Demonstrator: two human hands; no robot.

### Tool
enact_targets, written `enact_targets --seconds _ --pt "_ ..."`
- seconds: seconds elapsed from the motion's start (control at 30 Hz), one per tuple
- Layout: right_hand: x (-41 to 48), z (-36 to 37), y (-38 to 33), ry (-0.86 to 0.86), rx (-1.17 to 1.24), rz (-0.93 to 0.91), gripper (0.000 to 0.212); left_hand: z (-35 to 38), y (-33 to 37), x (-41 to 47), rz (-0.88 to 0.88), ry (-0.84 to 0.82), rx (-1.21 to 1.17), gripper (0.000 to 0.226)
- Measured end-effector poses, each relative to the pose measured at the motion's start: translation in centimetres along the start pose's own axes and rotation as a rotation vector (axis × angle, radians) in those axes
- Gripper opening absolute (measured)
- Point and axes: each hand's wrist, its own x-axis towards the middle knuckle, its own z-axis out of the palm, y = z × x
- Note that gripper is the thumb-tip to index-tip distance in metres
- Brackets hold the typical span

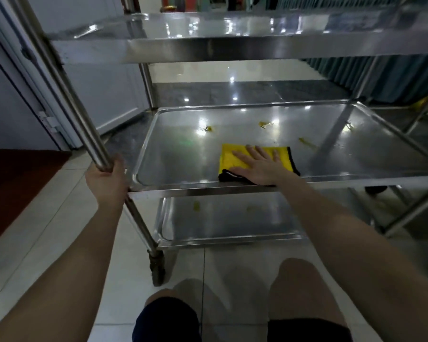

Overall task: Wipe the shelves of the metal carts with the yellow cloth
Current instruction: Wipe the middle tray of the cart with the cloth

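Pressing flat with fingers spread, the right hand (257, 164) holds down the yellow cloth (235, 156) at mid-frame on the middle shelf (183, 149); the left hand (109, 178) grips the cart post (84, 119) at centre left.

You are looking at a metal cart (208, 192) whose steel is shining almost like a mirror. The middle shelf (178, 154) is reflecting the lights sharply, and the top shelf (208, 28) is giving a glossy, slightly streaked glare. The upright tube (67, 95) is showing a smooth, polished finish. The yellow cloth (229, 156) is appearing soft and matt, with a black fabric edging (229, 177). Yellowish smears (263, 124) are dulling the shelf's gloss. The floor tiles (47, 218) are gleaming pale and smooth.
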Motion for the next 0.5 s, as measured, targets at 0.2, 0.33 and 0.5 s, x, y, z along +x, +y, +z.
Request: enact_targets --seconds 0.2,0.33,0.5 --pt "-0.3 -1.4 6.0 -0.027 0.006 0.126 0.106 0.1 -0.5 0.3 -0.054 0.004 -0.026 0.065" --pt "1.4 -1.1 4.0 0.003 0.000 0.148 0.105 -0.1 0.3 0.0 -0.081 0.005 -0.026 0.060" --pt "6.4 -0.6 -3.6 -0.026 -0.002 0.088 0.105 -0.4 1.8 -1.0 -0.104 -0.043 -0.039 0.044"
